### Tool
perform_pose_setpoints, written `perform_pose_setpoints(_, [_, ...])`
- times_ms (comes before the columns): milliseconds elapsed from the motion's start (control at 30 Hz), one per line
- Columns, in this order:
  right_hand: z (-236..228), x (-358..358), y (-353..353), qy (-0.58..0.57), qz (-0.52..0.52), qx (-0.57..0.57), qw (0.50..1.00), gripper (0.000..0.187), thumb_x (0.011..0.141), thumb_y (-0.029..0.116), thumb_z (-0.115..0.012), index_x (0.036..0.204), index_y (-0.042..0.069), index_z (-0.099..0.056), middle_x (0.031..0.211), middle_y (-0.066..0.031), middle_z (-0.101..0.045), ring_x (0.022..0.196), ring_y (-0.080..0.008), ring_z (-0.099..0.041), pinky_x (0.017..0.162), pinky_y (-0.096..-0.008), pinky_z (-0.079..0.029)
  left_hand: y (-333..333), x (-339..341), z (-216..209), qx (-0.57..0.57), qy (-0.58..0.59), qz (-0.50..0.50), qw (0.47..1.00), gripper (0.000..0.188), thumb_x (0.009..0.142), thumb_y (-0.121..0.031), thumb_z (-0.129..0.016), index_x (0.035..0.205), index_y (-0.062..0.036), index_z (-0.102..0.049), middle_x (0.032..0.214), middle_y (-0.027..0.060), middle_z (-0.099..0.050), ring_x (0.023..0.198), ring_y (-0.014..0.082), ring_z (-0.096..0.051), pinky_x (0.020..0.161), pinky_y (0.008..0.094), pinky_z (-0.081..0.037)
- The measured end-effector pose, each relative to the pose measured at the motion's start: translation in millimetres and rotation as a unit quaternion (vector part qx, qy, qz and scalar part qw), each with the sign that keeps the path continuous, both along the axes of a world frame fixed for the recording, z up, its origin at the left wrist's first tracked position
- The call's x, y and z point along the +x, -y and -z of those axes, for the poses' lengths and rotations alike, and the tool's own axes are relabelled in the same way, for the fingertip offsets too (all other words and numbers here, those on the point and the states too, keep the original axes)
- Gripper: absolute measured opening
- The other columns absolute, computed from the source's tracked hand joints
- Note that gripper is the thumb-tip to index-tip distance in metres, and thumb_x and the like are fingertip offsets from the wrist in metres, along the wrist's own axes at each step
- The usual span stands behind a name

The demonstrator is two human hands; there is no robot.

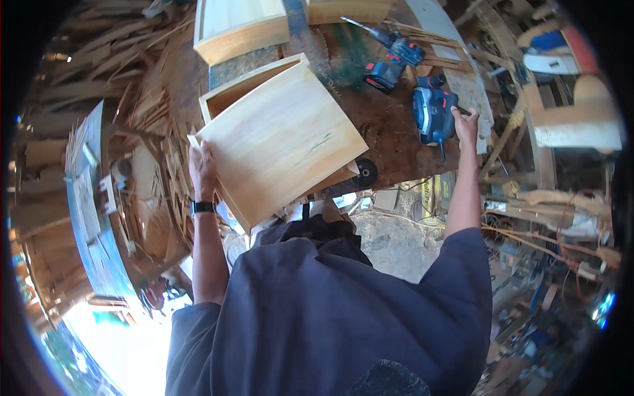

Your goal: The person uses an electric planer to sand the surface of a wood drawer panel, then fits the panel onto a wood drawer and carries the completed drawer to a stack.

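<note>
A pale wooden drawer-like box (290, 138) lies slanted at the near edge of the workbench, its broad panel facing up and a hollow showing along its far left side. My left hand (202, 164) is closed on the box's left edge, beside a small light strip of wood. To the right, my right hand (467, 125) grips the side of a blue and black power tool (432, 115) with a round knob at its far end; whether it is a planer or a sander I cannot tell. Beyond that tool lies a cordless drill (396, 61) with a long bit.
Two more wooden boxes (243, 38) stand at the far side of the brown workbench (389, 148). A black wheel-like disc (364, 172) sits by the near edge. Thin wood strips lie at the far right. Scrap wood (142, 112) fills the left; tools and cords crowd the right floor.
</note>
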State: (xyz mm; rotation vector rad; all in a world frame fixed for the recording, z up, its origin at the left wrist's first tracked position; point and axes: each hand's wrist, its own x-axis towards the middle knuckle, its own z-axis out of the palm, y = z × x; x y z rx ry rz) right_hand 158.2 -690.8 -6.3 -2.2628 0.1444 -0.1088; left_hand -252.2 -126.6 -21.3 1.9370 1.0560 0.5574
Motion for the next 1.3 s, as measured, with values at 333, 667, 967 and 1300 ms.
perform_pose_setpoints(333, [-14.4,-14.0,-29.1,-0.175,-0.073,0.129,0.973,0.028,0.089,0.019,-0.073,0.109,0.003,-0.062,0.085,-0.0097,-0.067,0.052,-0.0179,-0.06,0.043,-0.031,-0.048,15.9,76.7,-27.4,0.283,-0.056,0.071,0.955,0.042,0.09,-0.026,-0.068,0.126,-0.0063,-0.064,0.128,0.0189,-0.06,0.125,0.0365,-0.051,0.108,0.0469,-0.04])
perform_pose_setpoints(667, [-163.1,-204.2,-49.3,-0.182,-0.211,0.232,0.932,0.069,0.084,0.001,-0.063,0.148,0.001,-0.036,0.104,-0.0133,-0.063,0.061,-0.0132,-0.058,0.049,-0.0265,-0.05,29.4,156.2,-35.8,0.188,-0.2,0.108,0.956,0.055,0.097,-0.055,-0.05,0.091,-0.0063,-0.075,0.088,0.0215,-0.072,0.09,0.0408,-0.068,0.083,0.0496,-0.051])
perform_pose_setpoints(967, [-177.2,-248.1,-90.5,-0.163,-0.301,0.159,0.926,0.039,0.1,0.024,-0.065,0.133,0.005,-0.053,0.087,-0.005,-0.063,0.058,-0.0063,-0.053,0.051,-0.0223,-0.044,41.7,166.3,-47.6,0.185,-0.216,0.089,0.954,0.059,0.096,-0.06,-0.048,0.083,-0.0097,-0.076,0.085,0.021,-0.071,0.087,0.0404,-0.068,0.079,0.0498,-0.052])
perform_pose_setpoints(1300, [-163.3,-242.5,-117.8,-0.141,-0.332,0.111,0.926,0.038,0.101,0.025,-0.063,0.133,0.008,-0.052,0.085,-0.0038,-0.061,0.059,-0.0066,-0.053,0.052,-0.023,-0.045,35.1,169.1,-43.5,0.167,-0.24,0.103,0.951,0.063,0.095,-0.066,-0.046,0.086,-0.0118,-0.076,0.086,0.0192,-0.072,0.089,0.0397,-0.068,0.079,0.0493,-0.052])
